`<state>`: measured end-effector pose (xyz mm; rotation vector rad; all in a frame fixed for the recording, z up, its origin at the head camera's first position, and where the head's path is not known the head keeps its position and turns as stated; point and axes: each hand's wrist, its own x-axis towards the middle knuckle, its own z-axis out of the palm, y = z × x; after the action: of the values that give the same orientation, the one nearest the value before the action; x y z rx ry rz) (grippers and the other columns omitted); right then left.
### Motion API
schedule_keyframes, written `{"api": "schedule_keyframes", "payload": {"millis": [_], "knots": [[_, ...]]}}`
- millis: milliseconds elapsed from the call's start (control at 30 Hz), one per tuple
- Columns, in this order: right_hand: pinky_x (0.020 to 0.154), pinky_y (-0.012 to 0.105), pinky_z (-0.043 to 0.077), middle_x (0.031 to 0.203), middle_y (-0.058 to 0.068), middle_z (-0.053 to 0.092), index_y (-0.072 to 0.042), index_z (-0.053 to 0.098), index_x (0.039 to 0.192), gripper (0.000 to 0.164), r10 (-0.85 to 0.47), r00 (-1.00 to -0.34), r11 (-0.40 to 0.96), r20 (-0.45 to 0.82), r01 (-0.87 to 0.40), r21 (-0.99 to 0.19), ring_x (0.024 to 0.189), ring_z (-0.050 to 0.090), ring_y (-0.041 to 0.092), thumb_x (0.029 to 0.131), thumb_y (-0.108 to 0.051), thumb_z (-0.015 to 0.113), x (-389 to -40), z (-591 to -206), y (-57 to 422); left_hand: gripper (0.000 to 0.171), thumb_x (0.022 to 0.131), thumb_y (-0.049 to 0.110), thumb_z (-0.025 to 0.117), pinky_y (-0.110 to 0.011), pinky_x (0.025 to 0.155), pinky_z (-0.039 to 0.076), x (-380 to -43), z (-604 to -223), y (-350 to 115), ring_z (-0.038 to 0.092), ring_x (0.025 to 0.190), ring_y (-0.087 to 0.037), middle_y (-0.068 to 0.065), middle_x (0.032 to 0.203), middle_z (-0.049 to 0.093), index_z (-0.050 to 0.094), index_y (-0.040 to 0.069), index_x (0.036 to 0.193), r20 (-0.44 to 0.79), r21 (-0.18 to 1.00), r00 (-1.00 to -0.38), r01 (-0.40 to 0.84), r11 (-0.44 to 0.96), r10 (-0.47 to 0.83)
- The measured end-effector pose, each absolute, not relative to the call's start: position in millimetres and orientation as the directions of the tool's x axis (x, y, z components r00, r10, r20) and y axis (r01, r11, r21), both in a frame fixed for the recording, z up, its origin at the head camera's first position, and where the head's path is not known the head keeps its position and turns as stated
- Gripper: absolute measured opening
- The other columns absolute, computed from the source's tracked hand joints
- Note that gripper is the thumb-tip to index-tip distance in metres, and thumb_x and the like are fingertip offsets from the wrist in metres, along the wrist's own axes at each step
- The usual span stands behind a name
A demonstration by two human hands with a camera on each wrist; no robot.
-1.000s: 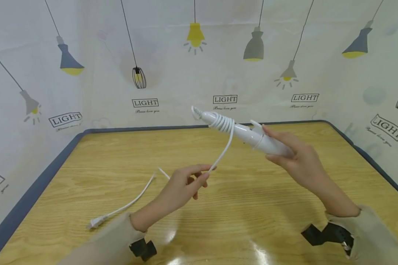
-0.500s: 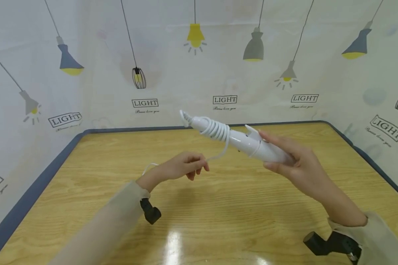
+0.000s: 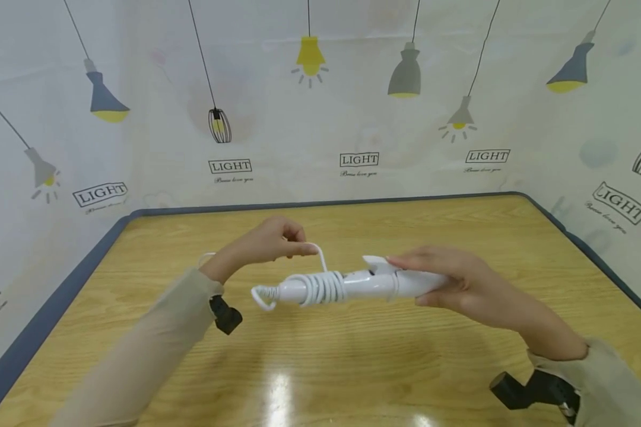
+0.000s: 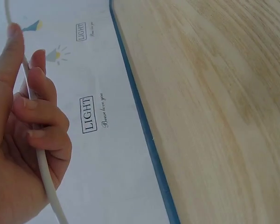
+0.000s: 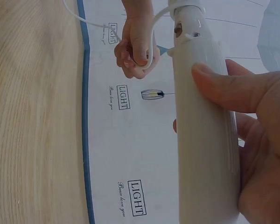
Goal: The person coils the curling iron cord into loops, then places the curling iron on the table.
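In the head view a white curling iron lies nearly level above the table, its thumb lever pointing up. My right hand grips its thick end, thumb and fingers on opposite sides; the right wrist view shows the smooth white body close up. Several turns of white cord wrap the other end, beside a ribbed cord sleeve. Beyond the iron, my left hand pinches the loose stretch of cord. In the left wrist view this cord runs through the curled fingers of that hand.
The wooden table has a dark blue edge, with a white lamp-printed backdrop around it. A free length of cord trails behind my left wrist. Black wrist cameras sit at both sleeves.
My left hand has carried the cord up and away, from the near side of the iron to its far side. The iron has come down and tilted to nearly level.
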<state>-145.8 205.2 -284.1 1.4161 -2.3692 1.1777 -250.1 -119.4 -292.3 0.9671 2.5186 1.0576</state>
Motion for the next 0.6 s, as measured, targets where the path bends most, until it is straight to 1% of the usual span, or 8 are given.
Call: {"api": "schedule_keyframes", "payload": {"millis": [67,133,200,267,333,433,533,600], "knots": [[0.071,0.029,0.048,0.123,0.003,0.056,-0.016,0.053,0.13,0.063,-0.723,-0.525,0.249,0.449,-0.804,-0.54,0.1,0.054,0.015,0.073,0.001,0.072,-146.5,-286.0,203.7,0.026,0.084,0.032,0.068,-0.027,0.051,0.037,-249.0,-288.9,-121.7,0.041,0.054,-0.013,-0.001,0.063,0.055,0.062,0.011,0.071,0.038,0.683,-0.745,0.506,0.527,0.666],[0.07,0.029,0.049,0.121,0.003,0.057,-0.017,0.055,0.13,0.062,-0.749,-0.5,0.246,0.434,-0.819,-0.518,0.098,0.056,0.015,0.072,0.0,0.073,-147.0,-288.0,202.0,0.021,0.083,0.029,0.068,-0.028,0.056,0.04,-248.5,-285.3,-123.7,0.045,0.059,-0.014,0.0,0.068,0.058,0.065,0.011,0.074,0.071,0.668,-0.723,0.546,0.506,0.687],[0.07,0.029,0.049,0.119,0.004,0.059,-0.018,0.055,0.129,0.063,-0.767,-0.474,0.252,0.434,-0.843,-0.475,0.097,0.057,0.016,0.071,-0.001,0.074,-147.6,-289.9,200.7,0.016,0.084,0.026,0.068,-0.03,0.06,0.043,-246.6,-280.0,-124.5,0.048,0.063,-0.015,0.001,0.072,0.061,0.068,0.011,0.078,0.1,0.665,-0.706,0.572,0.48,0.701],[0.069,0.029,0.048,0.118,0.004,0.06,-0.019,0.055,0.129,0.065,-0.779,-0.451,0.263,0.436,-0.866,-0.425,0.096,0.057,0.017,0.069,-0.002,0.074,-148.9,-291.8,199.8,0.013,0.086,0.022,0.067,-0.031,0.061,0.044,-242.8,-272.8,-124.0,0.05,0.065,-0.015,0.001,0.075,0.063,0.069,0.011,0.081,0.123,0.667,-0.697,0.585,0.461,0.706],[0.07,0.029,0.048,0.117,0.003,0.06,-0.021,0.055,0.129,0.067,-0.783,-0.454,0.294,0.425,-0.873,-0.39,0.095,0.058,0.015,0.067,-0.002,0.075,-150.1,-292.5,199.4,0.012,0.086,0.02,0.066,-0.031,0.06,0.044,-237.0,-264.5,-121.6,0.05,0.064,-0.015,0.001,0.077,0.064,0.07,0.009,0.084,0.151,0.663,-0.698,0.597,0.452,0.7],[0.069,0.03,0.047,0.114,0.0,0.062,-0.023,0.056,0.128,0.07,-0.785,-0.47,0.347,0.402,-0.873,-0.343,0.092,0.058,0.013,0.065,-0.002,0.077,-152.5,-292.6,198.7,0.01,0.085,0.019,0.067,-0.029,0.055,0.041,-227.9,-253.3,-116.7,0.047,0.06,-0.015,0.002,0.078,0.063,0.07,0.009,0.086,0.2,0.64,-0.7,0.623,0.449,0.685],[0.069,0.03,0.047,0.112,-0.002,0.062,-0.022,0.056,0.128,0.071,-0.785,-0.499,0.394,0.367,-0.859,-0.326,0.09,0.058,0.01,0.064,0.0,0.077,-155.0,-292.4,197.2,0.008,0.084,0.018,0.068,-0.029,0.053,0.039,-217.9,-244.9,-112.7,0.044,0.057,-0.014,0.003,0.078,0.062,0.069,0.01,0.086,0.259,0.593,-0.69,0.666,0.452,0.676],[0.069,0.03,0.048,0.112,-0.001,0.062,-0.022,0.055,0.129,0.07,-0.782,-0.527,0.424,0.332,-0.841,-0.337,0.09,0.058,0.01,0.066,0.0,0.077,-157.0,-293.0,196.5,0.007,0.084,0.017,0.068,-0.028,0.054,0.039,-211.4,-240.7,-110.5,0.045,0.059,-0.014,0.004,0.078,0.061,0.069,0.01,0.086,0.281,0.573,-0.687,0.68,0.457,0.67]]}}
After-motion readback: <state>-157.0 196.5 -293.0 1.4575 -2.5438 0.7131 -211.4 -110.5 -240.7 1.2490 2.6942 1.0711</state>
